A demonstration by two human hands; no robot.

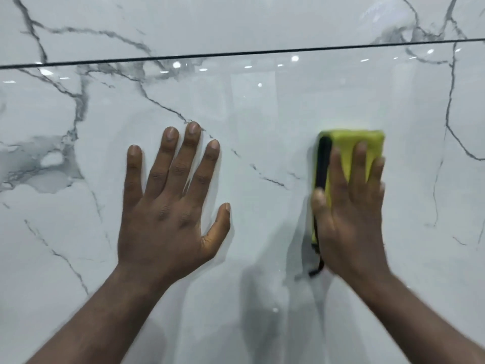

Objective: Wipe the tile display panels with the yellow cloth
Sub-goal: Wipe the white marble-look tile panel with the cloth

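Note:
A glossy white marble-look tile panel (262,122) with grey veins fills the view. My right hand (351,214) lies flat on a folded yellow cloth (351,143) with a black edge, pressing it against the panel at the right of centre; the hand is motion-blurred. The cloth sticks out above my fingertips and along my thumb, and a black strip hangs below it. My left hand (170,206) rests flat on the panel left of centre, fingers spread, holding nothing.
A thin dark joint line (236,54) runs across the top, separating this panel from an upper panel (236,19) of the same marble pattern. Ceiling lights reflect as bright dots just below the joint.

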